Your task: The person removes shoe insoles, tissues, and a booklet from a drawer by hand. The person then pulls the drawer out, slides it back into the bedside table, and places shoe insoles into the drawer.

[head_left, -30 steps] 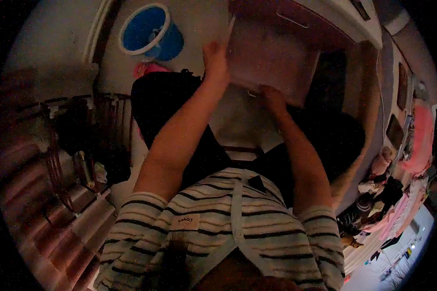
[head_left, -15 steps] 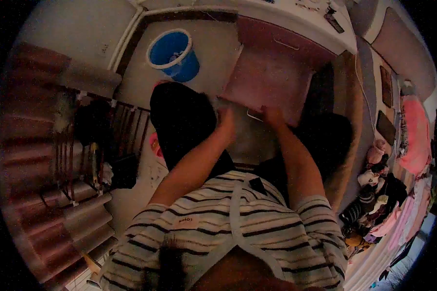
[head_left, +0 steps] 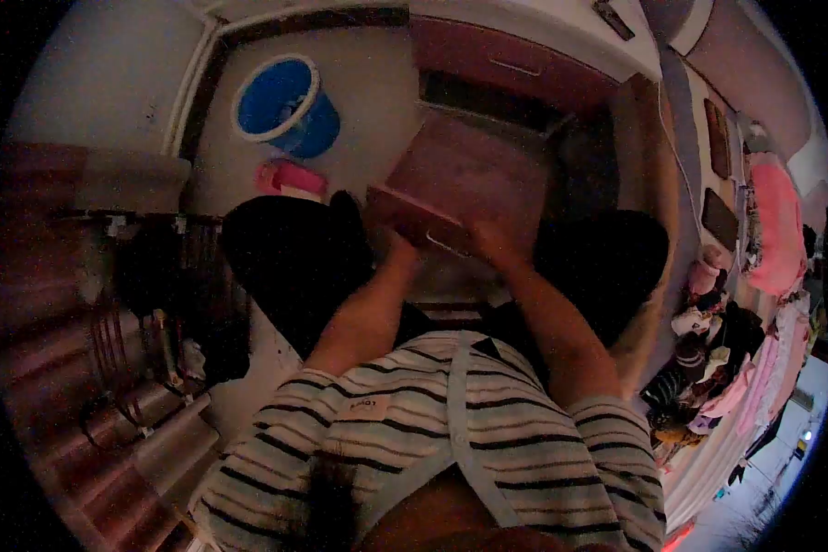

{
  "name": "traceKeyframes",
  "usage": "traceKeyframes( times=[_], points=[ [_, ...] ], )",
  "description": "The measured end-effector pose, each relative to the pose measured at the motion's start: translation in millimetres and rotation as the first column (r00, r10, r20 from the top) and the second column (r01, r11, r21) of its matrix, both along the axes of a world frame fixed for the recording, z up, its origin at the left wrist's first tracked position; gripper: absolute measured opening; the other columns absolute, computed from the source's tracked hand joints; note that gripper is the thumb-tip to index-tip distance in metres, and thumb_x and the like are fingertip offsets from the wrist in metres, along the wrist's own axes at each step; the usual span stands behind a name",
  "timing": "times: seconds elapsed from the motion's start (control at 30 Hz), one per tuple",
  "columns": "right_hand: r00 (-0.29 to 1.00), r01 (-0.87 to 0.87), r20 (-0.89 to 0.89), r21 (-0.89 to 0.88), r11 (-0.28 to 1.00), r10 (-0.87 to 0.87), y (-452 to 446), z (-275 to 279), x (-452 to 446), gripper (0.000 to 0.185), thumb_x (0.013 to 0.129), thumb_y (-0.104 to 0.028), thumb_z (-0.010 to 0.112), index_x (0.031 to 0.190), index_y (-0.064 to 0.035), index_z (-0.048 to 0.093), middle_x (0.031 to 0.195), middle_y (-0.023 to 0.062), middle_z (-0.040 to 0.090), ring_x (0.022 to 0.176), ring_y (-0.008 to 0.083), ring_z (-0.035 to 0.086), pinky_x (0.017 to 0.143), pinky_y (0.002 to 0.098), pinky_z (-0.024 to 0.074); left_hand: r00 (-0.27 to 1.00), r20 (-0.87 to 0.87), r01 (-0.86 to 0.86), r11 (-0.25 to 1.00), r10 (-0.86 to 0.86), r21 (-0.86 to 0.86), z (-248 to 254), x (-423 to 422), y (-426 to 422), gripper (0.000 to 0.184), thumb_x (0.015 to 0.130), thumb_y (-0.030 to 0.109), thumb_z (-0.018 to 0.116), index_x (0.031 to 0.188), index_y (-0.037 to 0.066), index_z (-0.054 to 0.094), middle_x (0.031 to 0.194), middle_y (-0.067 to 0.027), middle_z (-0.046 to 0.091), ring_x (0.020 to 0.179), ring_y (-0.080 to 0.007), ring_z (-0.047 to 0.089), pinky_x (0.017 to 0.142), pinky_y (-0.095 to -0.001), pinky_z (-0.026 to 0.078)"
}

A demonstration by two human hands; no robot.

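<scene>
A reddish-brown drawer [head_left: 474, 170] extends toward me between my knees, tilted, its front panel facing my body. A pale metal handle [head_left: 446, 244] is on that front. My left hand [head_left: 400, 250] is closed at the left part of the drawer front, low on it; its fingertips are hidden in shadow. My right hand [head_left: 492, 241] grips the right part of the front near its top edge. Behind the drawer a dark opening [head_left: 488, 101] shows in the cabinet [head_left: 552, 69], under another drawer front with its own handle.
A blue bucket [head_left: 294, 106] with a white rim stands on the floor to the left, with a pink slipper [head_left: 290, 177] near it. A dark rack [head_left: 170, 304] holding things is further left. On the right, clothes and soft toys [head_left: 704, 359] lie on a bed.
The drawer has come farther out toward me and tilted, exposing a dark gap behind it. Both hands moved left with it, and my view shifted.
</scene>
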State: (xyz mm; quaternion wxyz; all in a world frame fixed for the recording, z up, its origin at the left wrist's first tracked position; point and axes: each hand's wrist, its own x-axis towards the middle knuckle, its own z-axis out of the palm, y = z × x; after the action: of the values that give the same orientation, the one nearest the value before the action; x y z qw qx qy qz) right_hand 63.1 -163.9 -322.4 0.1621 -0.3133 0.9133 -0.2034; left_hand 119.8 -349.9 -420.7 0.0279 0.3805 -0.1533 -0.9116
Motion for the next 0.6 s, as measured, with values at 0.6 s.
traceKeyframes(
  times=[0.6],
  points=[
    [0.778,0.415,0.623,-0.421,0.807,-0.075,-44,78,-14,0.044,0.074,-0.033,0.060,0.106,-0.0032,0.052,0.096,0.0161,0.058,0.087,0.0257,0.056,0.078,0.0350,0.0421,0.996,-0.025,-0.092,0.934,0.089,-0.344,185,-5,-52,0.049,0.087,0.041,0.034,0.124,0.008,0.035,0.124,-0.0092,0.039,0.112,-0.0253,0.037,0.093,-0.0390,0.031]
  ],
)
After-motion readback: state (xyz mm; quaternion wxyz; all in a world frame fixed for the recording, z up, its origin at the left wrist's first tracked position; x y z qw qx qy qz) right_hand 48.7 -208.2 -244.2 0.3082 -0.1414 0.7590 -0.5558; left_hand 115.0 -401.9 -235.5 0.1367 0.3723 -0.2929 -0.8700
